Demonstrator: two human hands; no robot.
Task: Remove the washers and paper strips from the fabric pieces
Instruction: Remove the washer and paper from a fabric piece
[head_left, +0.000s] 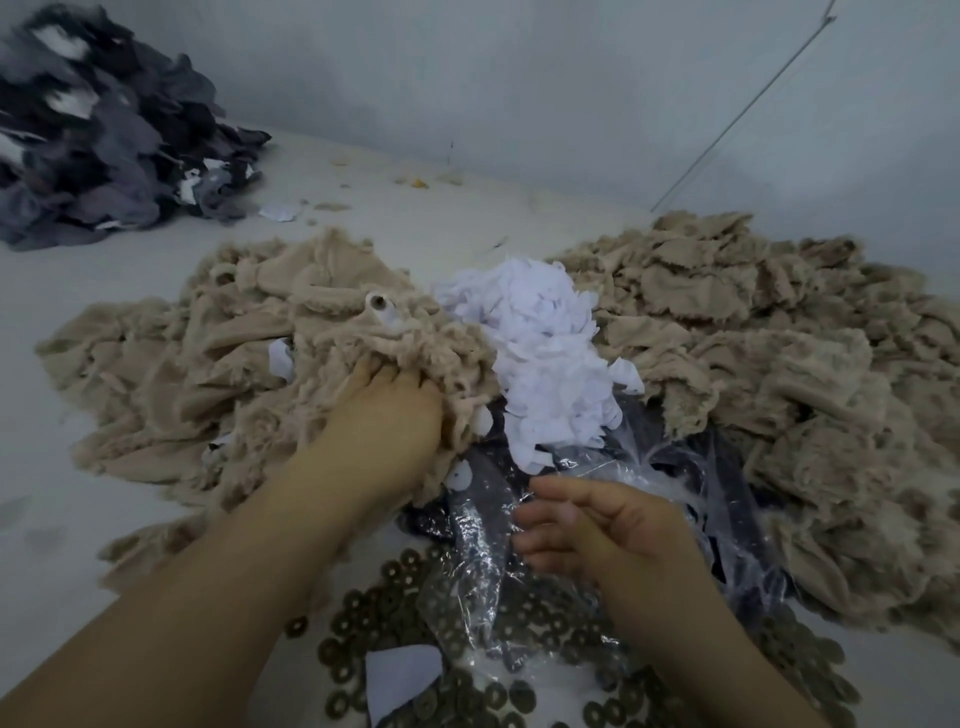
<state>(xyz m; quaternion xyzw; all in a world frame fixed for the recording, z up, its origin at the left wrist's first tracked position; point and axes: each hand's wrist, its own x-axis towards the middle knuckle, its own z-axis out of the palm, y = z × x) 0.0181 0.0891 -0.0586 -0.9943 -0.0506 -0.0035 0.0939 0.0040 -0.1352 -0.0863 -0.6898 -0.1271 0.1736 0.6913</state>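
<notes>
A heap of beige fabric pieces lies at centre left, and my left hand digs into its right edge with the fingers buried in the cloth. One washer shows on top of that heap. White paper strips are piled in the middle. Several dark washers are scattered near the front, partly under clear plastic film. My right hand hovers over the plastic with fingers loosely curled and nothing in it. A second beige fabric heap lies to the right.
A pile of grey and black fabric scraps sits at the far left against the wall. A thin rod leans on the wall at the upper right. A loose paper piece lies among the washers. The surface is pale grey.
</notes>
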